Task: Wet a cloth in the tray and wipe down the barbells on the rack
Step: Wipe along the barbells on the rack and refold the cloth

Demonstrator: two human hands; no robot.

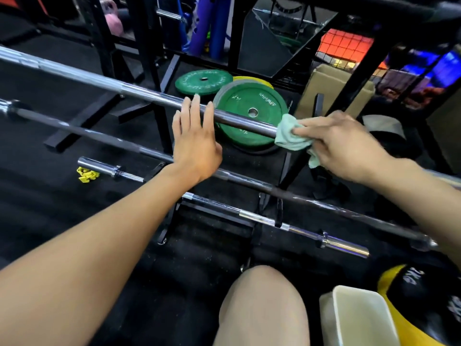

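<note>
Fingers (303, 132) of right hand (344, 146) bunch pale green cloth (290, 133) around top chrome barbell (149, 93), presumably wiping; left hand (195, 143), fingers straight, steadies it.

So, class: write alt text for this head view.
A right hand presses a green cloth around the top barbell. The open left hand rests on the bar. A white tray sits nearby.
</note>
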